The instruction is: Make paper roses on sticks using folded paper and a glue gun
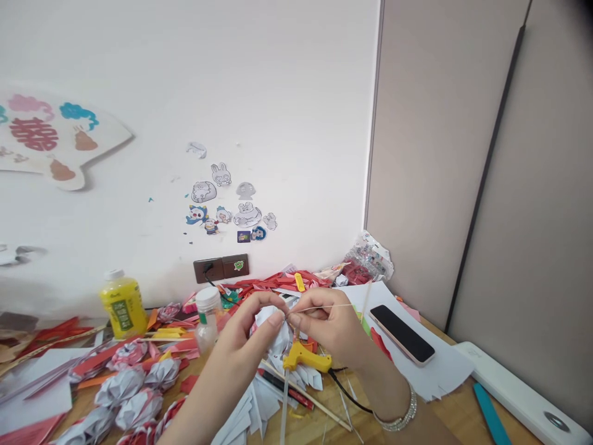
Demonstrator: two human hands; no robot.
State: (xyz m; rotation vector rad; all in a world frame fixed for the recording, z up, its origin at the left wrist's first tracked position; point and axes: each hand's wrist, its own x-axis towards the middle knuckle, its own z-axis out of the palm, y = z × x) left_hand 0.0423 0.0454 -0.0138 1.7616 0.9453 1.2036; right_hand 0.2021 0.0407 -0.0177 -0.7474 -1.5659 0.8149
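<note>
My left hand (257, 324) is closed in a pinch, its thumb and forefinger tips at the top of a folded white paper piece (279, 343), partly hidden behind the thumb. Fingertip to fingertip with it, my right hand (322, 321) pinches a thin pale strand (340, 305) that sticks out to the right. What lies exactly between the touching fingertips is too small to make out. Just below both hands is a yellow glue gun (306, 357), a clear glue stick (284, 405) running down from it.
Crumpled paper flowers (139, 408) and red paper strips cover the left side, near a yellow bottle (123, 309) and a clear jar (207, 321). A phone (402, 334) lies on white paper (445, 374) at right. Wooden sticks (319, 398) and pens lie in front. A wall stands behind.
</note>
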